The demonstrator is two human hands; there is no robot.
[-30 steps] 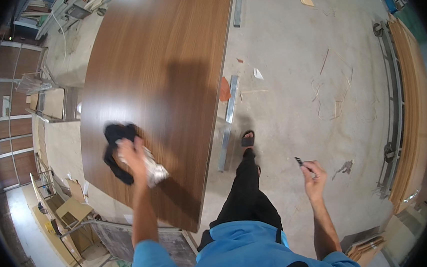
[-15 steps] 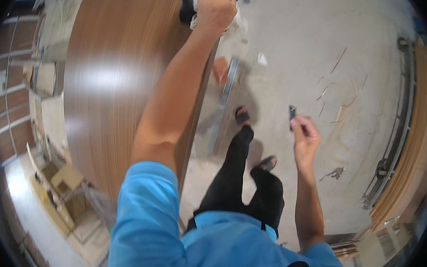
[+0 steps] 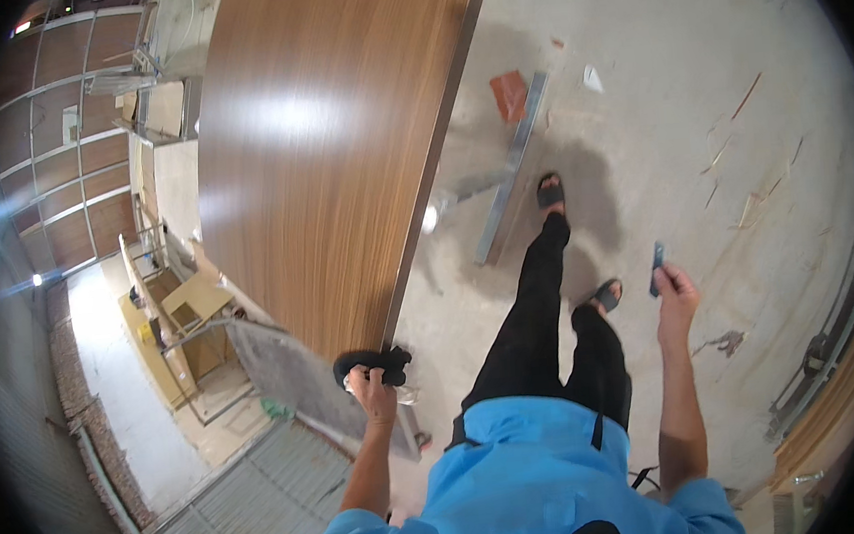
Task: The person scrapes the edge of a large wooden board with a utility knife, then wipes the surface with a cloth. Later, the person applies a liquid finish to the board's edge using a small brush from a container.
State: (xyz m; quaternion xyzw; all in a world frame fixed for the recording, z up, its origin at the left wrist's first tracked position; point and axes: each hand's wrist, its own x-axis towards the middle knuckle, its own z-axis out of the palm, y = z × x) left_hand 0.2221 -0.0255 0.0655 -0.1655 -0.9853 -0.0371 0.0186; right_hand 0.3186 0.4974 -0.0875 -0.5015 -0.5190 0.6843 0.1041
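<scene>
A long wood-grain panel (image 3: 339, 173) with a glossy top lies on my left. At its near corner, my left hand (image 3: 375, 394) is closed on a bunched black cloth (image 3: 392, 359) with some white material beside it, pressed against the panel's end. On the right, over the floor, my right hand (image 3: 680, 299) pinches a small, flat, dark blue-grey tool (image 3: 658, 255) that points away from me. Whether it is a knife or a scraper cannot be made out.
A metal bar (image 3: 512, 170) and an orange-red piece (image 3: 509, 96) lie on the concrete floor beside the panel. Thin offcuts (image 3: 747, 96) are scattered farther right. Stacked boards (image 3: 834, 406) line the right edge. A grey board (image 3: 300, 377) slants under the panel's near end.
My left hand has come from the panel's far edge back to its near corner with the cloth. My right hand still holds the small tool. The view has shifted.
</scene>
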